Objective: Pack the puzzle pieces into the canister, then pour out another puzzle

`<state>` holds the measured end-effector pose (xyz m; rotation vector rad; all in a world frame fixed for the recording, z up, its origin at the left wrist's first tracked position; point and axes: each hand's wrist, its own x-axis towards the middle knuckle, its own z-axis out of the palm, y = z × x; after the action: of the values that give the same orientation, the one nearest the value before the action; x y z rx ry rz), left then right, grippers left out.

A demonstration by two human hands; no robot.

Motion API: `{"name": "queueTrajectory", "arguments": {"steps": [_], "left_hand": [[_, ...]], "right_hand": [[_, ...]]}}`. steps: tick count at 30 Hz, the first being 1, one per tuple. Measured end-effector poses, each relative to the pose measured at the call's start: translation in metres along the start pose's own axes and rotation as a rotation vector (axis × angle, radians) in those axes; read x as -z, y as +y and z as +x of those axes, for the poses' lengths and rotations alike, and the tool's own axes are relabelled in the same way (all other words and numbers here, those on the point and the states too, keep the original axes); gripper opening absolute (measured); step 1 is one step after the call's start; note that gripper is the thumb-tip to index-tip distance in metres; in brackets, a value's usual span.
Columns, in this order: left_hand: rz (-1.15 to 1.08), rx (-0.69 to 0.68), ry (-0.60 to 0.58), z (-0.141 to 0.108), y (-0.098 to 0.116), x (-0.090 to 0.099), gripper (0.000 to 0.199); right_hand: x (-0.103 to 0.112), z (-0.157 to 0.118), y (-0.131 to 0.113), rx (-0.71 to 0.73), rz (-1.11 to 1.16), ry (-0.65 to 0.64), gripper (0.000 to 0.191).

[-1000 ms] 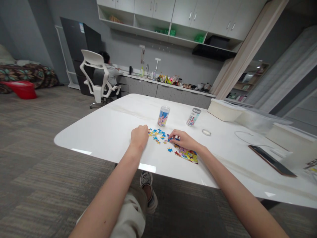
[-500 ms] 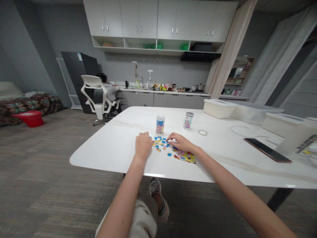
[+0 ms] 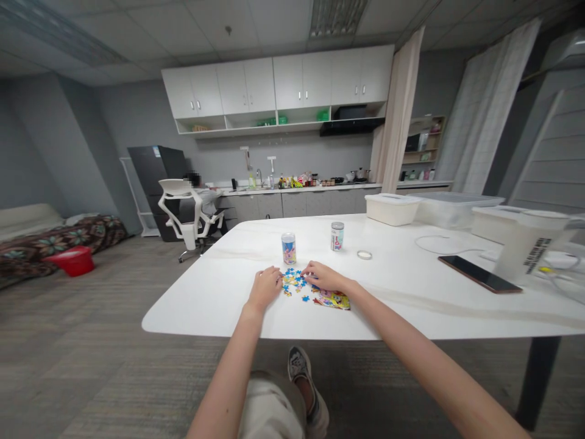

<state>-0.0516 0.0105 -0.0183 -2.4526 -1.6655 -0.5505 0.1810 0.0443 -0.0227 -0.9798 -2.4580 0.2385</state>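
Observation:
Loose blue and yellow puzzle pieces (image 3: 293,279) lie in a small pile on the white table. At the pile's left edge is my left hand (image 3: 266,286), its fingers bent; what is under the fingertips is too small to tell. My right hand (image 3: 325,276) reaches in from the right, fingertips at the pile, and whether a piece is between them cannot be made out. Just below my right hand lies a partly joined colourful puzzle section (image 3: 333,299), with a single blue piece (image 3: 306,298) to its left. Behind the pile stands a clear-topped can with a cartoon print (image 3: 289,249).
A second can (image 3: 337,236) and a ring-shaped lid (image 3: 364,255) stand and lie behind on the table (image 3: 196,305). To the right are a phone (image 3: 479,274), a pitcher (image 3: 530,247), a cable and storage boxes (image 3: 393,209). A person sits on a white chair (image 3: 180,213) beyond.
The camera view has tilted up, so the table and hands appear shifted. My left hand's fingers now bend toward the pile. My right hand remains beside the pieces.

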Motion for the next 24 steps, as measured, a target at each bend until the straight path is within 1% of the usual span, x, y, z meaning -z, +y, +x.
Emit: {"name": "queueTrajectory", "arguments": {"steps": [4,8,12,17,20,24], "left_hand": [[-0.016,0.004,0.007,0.001,-0.002,0.000,0.029],[-0.053,-0.038,-0.013,0.001,-0.001,-0.002,0.028],[-0.089,-0.050,-0.008,0.002,0.002,-0.004,0.026],[-0.102,-0.081,0.010,0.002,0.007,-0.001,0.025],[-0.135,-0.112,-0.023,0.001,0.009,0.002,0.025],[-0.220,-0.240,-0.104,0.001,0.012,0.005,0.026]], "right_hand": [[0.002,0.000,-0.003,-0.009,0.007,-0.028,0.021],[0.003,0.000,-0.004,0.016,0.028,-0.022,0.018],[0.005,-0.001,-0.002,-0.010,0.028,-0.001,0.017],[0.009,-0.003,-0.003,-0.010,0.063,-0.017,0.012],[0.007,-0.004,-0.004,-0.004,0.093,-0.010,0.010],[0.004,-0.004,-0.004,0.014,0.110,-0.019,0.012]]}}
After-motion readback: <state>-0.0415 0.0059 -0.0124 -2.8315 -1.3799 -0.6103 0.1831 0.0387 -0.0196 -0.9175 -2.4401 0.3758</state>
